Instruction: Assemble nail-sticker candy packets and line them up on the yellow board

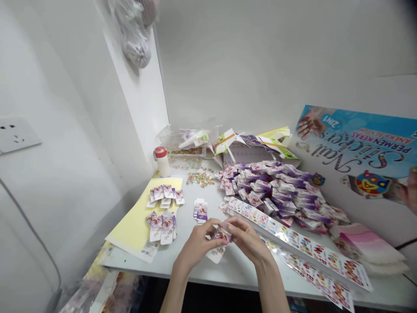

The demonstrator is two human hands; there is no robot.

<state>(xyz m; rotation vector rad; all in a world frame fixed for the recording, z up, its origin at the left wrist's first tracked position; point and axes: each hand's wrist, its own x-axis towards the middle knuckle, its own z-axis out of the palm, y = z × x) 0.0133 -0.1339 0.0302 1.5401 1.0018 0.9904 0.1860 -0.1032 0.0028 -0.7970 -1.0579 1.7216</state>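
Note:
Both of my hands meet over the near edge of the white table [192,265]. My left hand [197,243] and my right hand [246,239] pinch one small purple-and-white carton [220,243] between their fingertips. A small stack of flat cartons [200,211] lies just beyond my hands. More flat cartons [163,208] lie in groups on a yellow sheet [133,230] to the left. A large heap of folded purple boxes [276,191] fills the table's right middle.
Long sticker strips [309,252] run along the right front edge. A red-capped white bottle [162,161], clear bags with coloured candies [192,150] and an open cardboard box [247,150] stand at the back. A blue poster [358,148] leans at right. A wall socket [16,134] is at left.

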